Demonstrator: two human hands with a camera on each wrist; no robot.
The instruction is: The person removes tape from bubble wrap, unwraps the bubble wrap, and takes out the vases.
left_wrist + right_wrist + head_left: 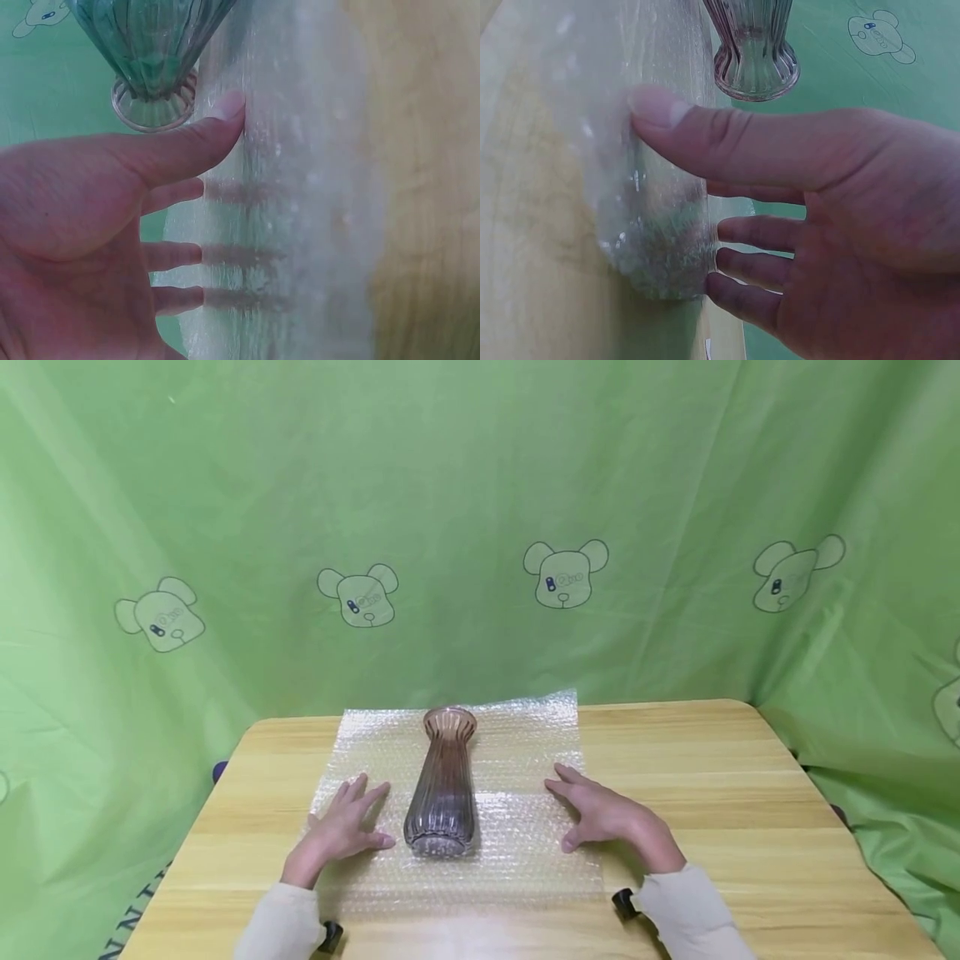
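Observation:
A ribbed glass vase (pixel 444 785), pinkish at its flared mouth and grey-violet toward the base, lies on its side on a sheet of bubble wrap (pixel 517 860). Its base faces me. My left hand (pixel 341 831) rests at the left part of the sheet, fingers spread and thumb close to the vase's base. Over the right edge is my right hand (pixel 603 810), its fingers apart and lightly bent. In the wrist views, fingertips of the left hand (pixel 82 202) and right hand (pixel 840 195) touch the wrap; neither hand touches the vase.
The wrap lies on a light wooden table (pixel 697 768), reaching its back edge. Green cloth (pixel 465 485) printed with mouse-like heads hangs behind and beside the table. Dark wrist devices show at the left cuff (pixel 281 922) and right cuff (pixel 690 910).

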